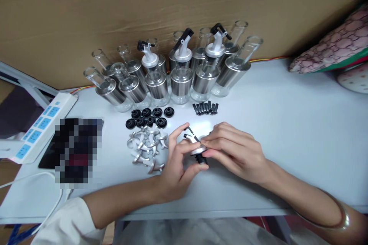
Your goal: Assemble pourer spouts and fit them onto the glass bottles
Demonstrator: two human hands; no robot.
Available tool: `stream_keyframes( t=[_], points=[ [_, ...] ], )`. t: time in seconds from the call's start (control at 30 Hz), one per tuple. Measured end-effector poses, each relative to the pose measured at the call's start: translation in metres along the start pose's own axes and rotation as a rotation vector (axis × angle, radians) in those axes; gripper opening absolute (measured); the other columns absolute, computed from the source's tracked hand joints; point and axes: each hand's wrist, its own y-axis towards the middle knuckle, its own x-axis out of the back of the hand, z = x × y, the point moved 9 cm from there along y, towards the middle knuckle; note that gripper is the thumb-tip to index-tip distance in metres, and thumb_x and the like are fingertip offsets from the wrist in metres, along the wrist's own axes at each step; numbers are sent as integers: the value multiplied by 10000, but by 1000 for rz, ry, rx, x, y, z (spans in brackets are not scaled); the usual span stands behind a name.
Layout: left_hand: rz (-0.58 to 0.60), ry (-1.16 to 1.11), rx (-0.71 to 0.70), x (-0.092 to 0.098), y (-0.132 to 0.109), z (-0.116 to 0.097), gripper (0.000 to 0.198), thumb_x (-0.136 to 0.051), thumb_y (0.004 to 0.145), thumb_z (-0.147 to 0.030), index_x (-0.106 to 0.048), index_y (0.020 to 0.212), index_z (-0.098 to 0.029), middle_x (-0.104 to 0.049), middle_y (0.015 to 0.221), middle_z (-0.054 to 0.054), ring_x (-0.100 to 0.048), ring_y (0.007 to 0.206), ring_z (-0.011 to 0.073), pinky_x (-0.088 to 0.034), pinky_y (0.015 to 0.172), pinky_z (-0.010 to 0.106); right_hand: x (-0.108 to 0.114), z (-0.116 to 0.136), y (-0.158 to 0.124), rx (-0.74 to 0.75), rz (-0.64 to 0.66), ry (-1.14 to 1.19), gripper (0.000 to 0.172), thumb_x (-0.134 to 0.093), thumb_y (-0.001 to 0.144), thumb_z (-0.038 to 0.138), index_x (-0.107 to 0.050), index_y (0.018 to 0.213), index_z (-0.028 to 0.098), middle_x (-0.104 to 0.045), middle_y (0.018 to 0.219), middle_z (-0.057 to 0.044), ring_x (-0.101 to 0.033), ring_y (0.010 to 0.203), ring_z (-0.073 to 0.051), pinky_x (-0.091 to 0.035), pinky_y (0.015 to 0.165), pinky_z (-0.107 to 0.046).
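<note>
Between my hands, over the front half of the table, is a pourer spout (197,151) with a silver body, a black stopper below and a black flap lever on top. My left hand (178,157) grips it from the left, thumb beneath the stopper and fingers near the spout. From the right, my right hand (240,152) pinches its silver collar; some fingertips are hidden. Loose silver spout bodies (148,147) lie in a pile left of my left hand. Beyond them sit rows of black ribbed stoppers (157,112). Small black tubes (205,108) lie beyond my right hand.
Glass bottles (181,81) with metal sleeves stand at the back, three topped with pourers. On the left are a power strip (43,128), a blurred-out dark device (77,149) and a white cable (54,176). A patterned cloth item (333,46) sits at the right.
</note>
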Motion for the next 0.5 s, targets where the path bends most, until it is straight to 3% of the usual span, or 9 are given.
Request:
stream_keyframes(
  t=[0.3,0.5],
  points=[
    [5,54,14,-1,-2,1,349,-518,909,-315,-396,1236,-313,-436,1074,72,-297,1297,293,-298,1045,541,1,-7,1,-81,23,81,87,-637,846,204,-566,887,174,-637,753,-51,-572,695,-168,-467,654,-340],
    [-2,37,2,-1,-1,-1,348,-502,918,-306,-394,1249,-321,-433,983,42,-407,1149,254,-284,1056,543,-3,-19,-1,-151,63,0,225,-594,866,383,-537,906,169,-649,807,-86,-581,742,-196,-468,674,-347]
  ],
)
